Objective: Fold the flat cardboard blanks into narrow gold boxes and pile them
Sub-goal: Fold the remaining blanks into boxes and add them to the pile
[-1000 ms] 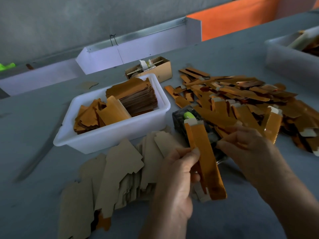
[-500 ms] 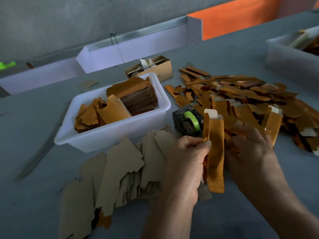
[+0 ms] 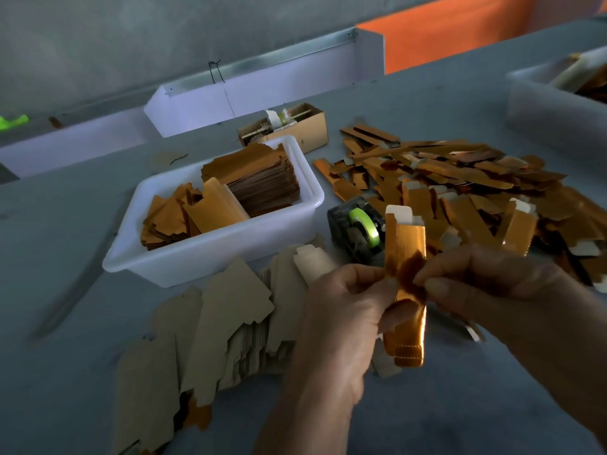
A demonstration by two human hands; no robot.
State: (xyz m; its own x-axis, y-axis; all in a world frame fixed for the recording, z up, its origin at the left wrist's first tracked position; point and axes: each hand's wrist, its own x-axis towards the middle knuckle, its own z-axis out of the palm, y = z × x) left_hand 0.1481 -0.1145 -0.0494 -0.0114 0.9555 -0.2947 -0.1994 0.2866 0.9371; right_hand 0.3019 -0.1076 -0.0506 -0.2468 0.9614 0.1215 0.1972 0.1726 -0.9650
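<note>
Narrow gold foil cardboard box (image 3: pixel 405 257) now upright, squared up from the earlier tilt. Left hand (image 3: pixel 341 310) and right hand (image 3: pixel 492 290) pinch its middle, at 6 o'clock from the green tape dispenser (image 3: pixel 358 229). Pile of folded gold boxes (image 3: pixel 466 188) at 1 o'clock awaits it.

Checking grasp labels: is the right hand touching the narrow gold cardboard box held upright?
Touching. The head view shows the right hand pinching the narrow gold cardboard box at mid-length, fingertips on its face; the left hand grips it too.

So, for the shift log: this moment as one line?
step: folding | left hand and right hand: pinch gold box upright | top flap: open
</note>
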